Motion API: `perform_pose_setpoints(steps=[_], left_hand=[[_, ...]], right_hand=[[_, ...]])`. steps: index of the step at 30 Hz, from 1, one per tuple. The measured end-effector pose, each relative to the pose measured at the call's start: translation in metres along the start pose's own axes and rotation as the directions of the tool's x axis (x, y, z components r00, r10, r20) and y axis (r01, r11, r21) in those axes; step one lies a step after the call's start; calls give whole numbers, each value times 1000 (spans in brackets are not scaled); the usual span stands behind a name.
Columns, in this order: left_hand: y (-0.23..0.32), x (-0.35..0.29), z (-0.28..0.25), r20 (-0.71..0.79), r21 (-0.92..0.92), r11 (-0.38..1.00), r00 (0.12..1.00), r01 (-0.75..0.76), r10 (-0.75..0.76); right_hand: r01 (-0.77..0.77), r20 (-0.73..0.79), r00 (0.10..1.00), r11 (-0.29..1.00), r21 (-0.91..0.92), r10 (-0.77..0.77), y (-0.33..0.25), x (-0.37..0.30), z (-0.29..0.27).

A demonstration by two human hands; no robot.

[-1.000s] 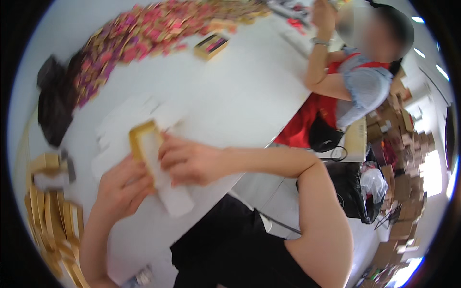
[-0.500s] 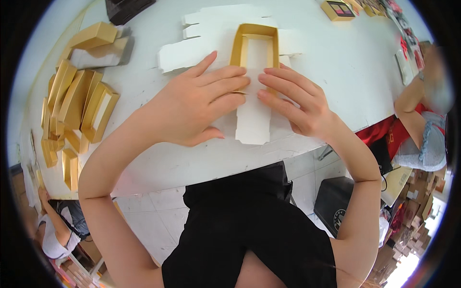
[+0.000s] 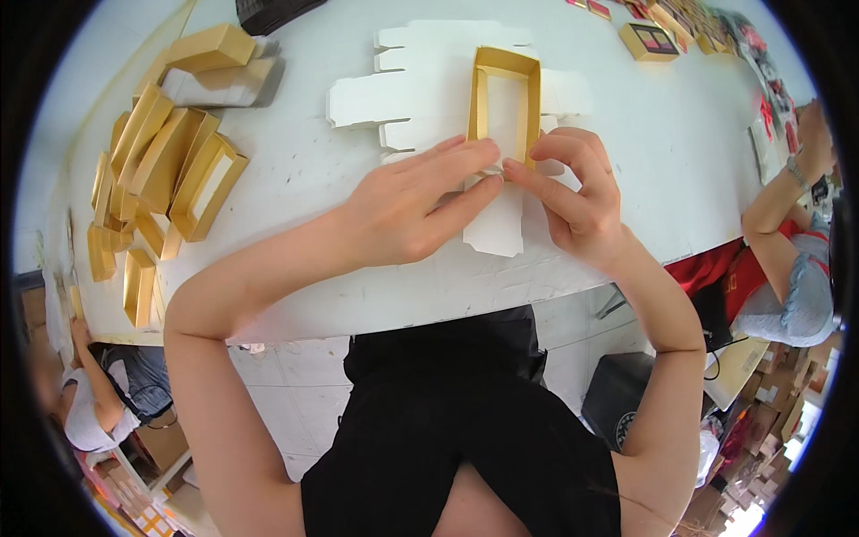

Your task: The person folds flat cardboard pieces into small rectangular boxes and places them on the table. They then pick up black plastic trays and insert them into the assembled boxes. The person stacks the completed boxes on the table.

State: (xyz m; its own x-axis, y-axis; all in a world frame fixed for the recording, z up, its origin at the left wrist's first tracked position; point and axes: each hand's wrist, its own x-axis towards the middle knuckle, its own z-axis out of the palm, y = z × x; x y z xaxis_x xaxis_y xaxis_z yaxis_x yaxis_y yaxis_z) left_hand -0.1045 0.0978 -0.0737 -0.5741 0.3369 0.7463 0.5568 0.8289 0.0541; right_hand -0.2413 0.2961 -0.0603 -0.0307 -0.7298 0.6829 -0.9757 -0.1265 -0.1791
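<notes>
A narrow cardboard box (image 3: 506, 59), with gold walls and a white bottom, stands open-topped in front of me. From its near end a white flap (image 3: 494, 231) stretches toward me. My left hand (image 3: 416, 206) is at the box's near left corner, its thumb and fingers closing on the near end. At the near right corner, my right hand (image 3: 583, 199) pinches the edge between thumb and curled fingers. The fingers partly hide the near wall. Under the box's far part lie flat white cardboard blanks (image 3: 376, 97) with notched edges.
A pile of gold boxes (image 3: 161, 161) stands at the left, beside a clear-sided container (image 3: 219, 85). A dark object (image 3: 273, 11) sits at the far edge. Makeup palettes (image 3: 649, 41) are at the far right. Other people's arms (image 3: 771, 201) show at the right and lower left.
My right fingers have curled into a pinch at the box's near corner. My left fingers have drawn closer together. The view has shifted, so the table's things appear farther right.
</notes>
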Motion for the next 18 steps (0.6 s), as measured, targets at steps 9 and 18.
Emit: perform_pose_setpoints(steps=[9,18], left_hand=[[-5,17,-4,-18,65,995,997,-71,72],[-6,32,4,-3,-368,779,837,508,-547]], right_hand=[[-27,0,1000,996,84,27,1,1,-1],[-402,-21,872,740,539,489,-13,-4,-4]])
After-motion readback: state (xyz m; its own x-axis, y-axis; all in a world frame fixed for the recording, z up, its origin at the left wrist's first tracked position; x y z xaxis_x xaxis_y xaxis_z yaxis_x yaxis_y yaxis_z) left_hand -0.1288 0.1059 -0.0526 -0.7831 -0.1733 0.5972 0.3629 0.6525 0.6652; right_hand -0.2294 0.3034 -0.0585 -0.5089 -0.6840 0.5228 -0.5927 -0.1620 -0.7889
